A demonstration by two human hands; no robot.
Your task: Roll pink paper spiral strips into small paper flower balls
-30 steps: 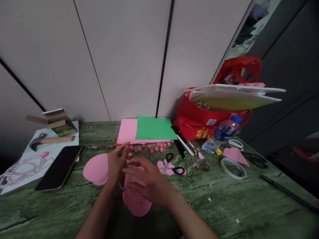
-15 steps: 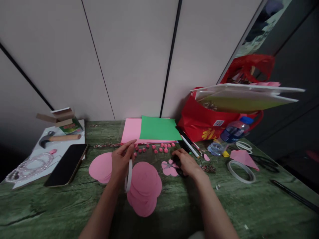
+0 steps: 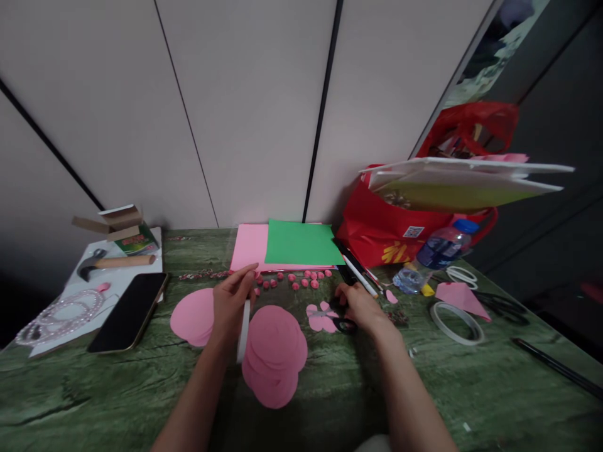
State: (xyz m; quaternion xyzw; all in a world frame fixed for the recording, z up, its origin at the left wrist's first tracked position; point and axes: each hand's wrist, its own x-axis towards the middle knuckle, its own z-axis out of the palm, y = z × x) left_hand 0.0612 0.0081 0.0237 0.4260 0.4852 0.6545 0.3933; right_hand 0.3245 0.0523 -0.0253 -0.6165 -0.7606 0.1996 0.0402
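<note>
Evidently, the scissors [image 3: 331, 314] lie at lower centre of the frame, blades pointing left, away from the nearer right hand [image 3: 362, 307], curled over the handles, grip unclear; the left hand [image 3: 230, 306] holds the tape roll [image 3: 244, 334].

The right hand [image 3: 363, 309] partly hides the scissors [image 3: 336, 320]; forearms [image 3: 412, 389] are cut off.

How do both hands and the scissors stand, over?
Left hand holding white tape roll. Right hand at black-handled scissors, exact grip unclear. Scissors across pink flower cutout; pink paper circles between the hands.
</note>
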